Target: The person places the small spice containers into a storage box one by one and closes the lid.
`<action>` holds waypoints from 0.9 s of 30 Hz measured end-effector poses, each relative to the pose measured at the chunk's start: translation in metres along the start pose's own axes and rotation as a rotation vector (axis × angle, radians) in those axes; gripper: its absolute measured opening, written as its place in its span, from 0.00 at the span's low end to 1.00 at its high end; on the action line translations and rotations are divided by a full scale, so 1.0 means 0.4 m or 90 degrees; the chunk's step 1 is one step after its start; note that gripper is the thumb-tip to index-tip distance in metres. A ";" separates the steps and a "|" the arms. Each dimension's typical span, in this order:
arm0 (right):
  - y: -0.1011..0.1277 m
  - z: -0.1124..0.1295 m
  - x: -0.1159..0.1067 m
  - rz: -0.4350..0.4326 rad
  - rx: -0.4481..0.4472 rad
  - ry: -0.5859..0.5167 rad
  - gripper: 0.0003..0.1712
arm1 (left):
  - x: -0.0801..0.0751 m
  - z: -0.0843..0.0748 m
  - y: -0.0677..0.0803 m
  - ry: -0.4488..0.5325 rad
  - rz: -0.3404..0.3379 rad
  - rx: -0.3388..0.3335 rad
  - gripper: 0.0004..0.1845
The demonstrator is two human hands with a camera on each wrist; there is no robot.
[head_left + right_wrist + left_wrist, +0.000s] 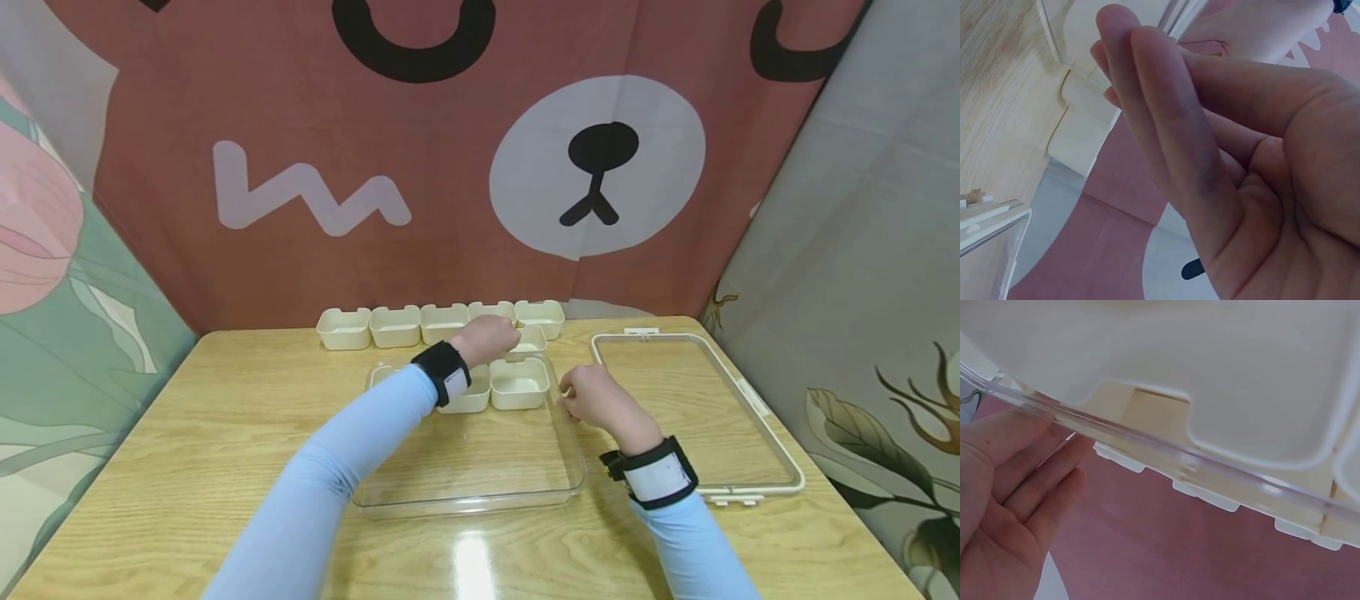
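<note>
My left hand reaches over the back of a clear plastic bin, its fingertips at a small cream cup by the bin's back right corner. In the left wrist view, the bin's clear rim crosses in front of those fingers and partly hides the tips. Inside the bin, cream cups stand side by side along the back. The right hand is at the bin's right wall, with bent fingers and thumb pinching close at the rim in the right wrist view.
Behind the bin, a row of several cream cups lines the table's back edge. A clear lid with a white frame and clips lies on the wooden table at right. Patterned cloth hangs behind the table.
</note>
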State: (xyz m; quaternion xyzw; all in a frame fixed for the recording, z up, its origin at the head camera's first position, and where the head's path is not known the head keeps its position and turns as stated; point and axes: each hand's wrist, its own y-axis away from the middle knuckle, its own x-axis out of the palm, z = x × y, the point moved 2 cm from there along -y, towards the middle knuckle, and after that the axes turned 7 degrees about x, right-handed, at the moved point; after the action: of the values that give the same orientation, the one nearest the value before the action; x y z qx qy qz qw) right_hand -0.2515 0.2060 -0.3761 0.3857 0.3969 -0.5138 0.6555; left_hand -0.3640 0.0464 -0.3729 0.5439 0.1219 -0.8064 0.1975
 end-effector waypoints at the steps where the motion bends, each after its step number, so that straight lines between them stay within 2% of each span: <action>1: 0.000 0.001 0.000 -0.002 0.000 0.000 0.14 | 0.000 0.000 0.000 -0.001 -0.001 -0.002 0.12; 9: -0.002 0.004 0.000 -0.002 -0.005 0.004 0.13 | -0.004 -0.006 0.001 -0.026 -0.011 -0.006 0.12; 17: -0.002 0.004 0.001 -0.002 -0.006 -0.003 0.13 | -0.013 -0.008 0.004 -0.002 -0.020 -0.006 0.12; 27: -0.003 0.003 -0.003 -0.004 -0.006 0.011 0.09 | -0.027 -0.009 0.013 -0.005 -0.039 -0.016 0.11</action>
State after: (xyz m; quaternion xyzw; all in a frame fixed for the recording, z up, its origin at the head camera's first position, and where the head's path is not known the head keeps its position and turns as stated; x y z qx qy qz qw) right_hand -0.2527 0.2052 -0.3748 0.3859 0.4063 -0.5103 0.6524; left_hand -0.3550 0.0453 -0.3641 0.5345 0.1478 -0.8124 0.1803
